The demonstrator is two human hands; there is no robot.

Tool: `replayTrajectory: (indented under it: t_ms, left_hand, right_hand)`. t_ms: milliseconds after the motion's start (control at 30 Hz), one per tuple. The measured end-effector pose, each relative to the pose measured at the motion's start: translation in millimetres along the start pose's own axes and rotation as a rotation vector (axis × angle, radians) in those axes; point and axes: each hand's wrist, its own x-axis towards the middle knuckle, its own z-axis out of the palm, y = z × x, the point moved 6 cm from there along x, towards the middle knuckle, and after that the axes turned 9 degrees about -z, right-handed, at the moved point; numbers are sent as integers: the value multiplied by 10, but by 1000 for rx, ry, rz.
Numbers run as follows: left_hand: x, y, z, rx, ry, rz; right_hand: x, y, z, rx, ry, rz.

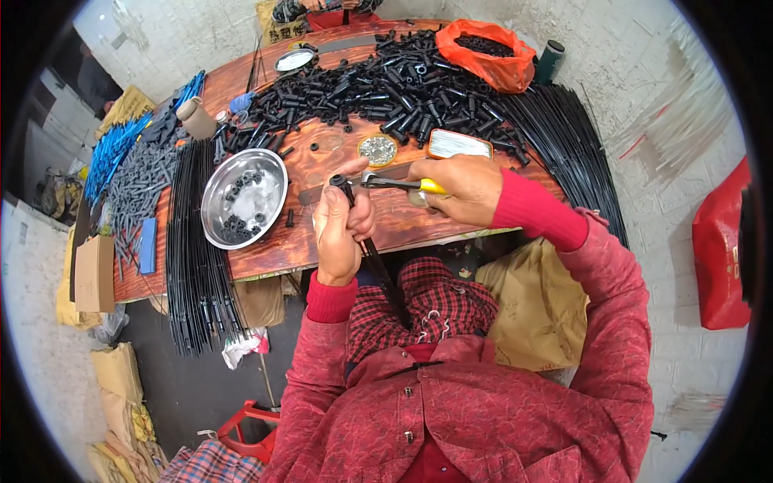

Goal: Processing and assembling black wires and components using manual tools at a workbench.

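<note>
My left hand [342,229] is wrapped round a long black tube [377,270], which slants down toward my lap. Its ring-shaped upper end [340,180] pokes out above my thumb. My right hand [465,190] grips a hand tool [394,184] with a small silver head, a black shaft and yellow on its handle; whether it is pliers or a hammer I cannot tell. The silver head is close beside the tube's top end. Just beyond, a round dish of small metal pieces [377,150] and an orange-rimmed tray of thin white pieces [460,145] sit on the table.
Black tube fittings [411,84] are heaped across the wooden table [322,141]. A metal bowl [211,211] is at left, between bundled black rods [189,266] and my left hand. More black rods [555,137] lie right, near an orange bag [489,72]. Another person's hands [318,5] show opposite.
</note>
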Motion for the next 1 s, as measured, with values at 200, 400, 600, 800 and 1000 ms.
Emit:
replayTrajectory:
  t_ms: [200, 400, 600, 800, 1000]
  left_hand:
    - [-25, -50, 74, 46, -68, -33]
    - [-50, -34, 172, 180, -1, 18]
    - [-108, -59, 77, 140, 108, 0]
    - [-657, -788, -474, 500, 192, -24]
    - [-1165, -1450, -547, 669, 58, -265]
  right_hand:
    - [38, -135, -205, -108, -148, 28]
    - [9, -263, -224, -188, -116, 12]
    - [-40, 59, 85, 84, 150, -101]
    - [-480, 897, 769, -220, 117, 301]
    - [-790, 1079, 1009, -293, 249, 354]
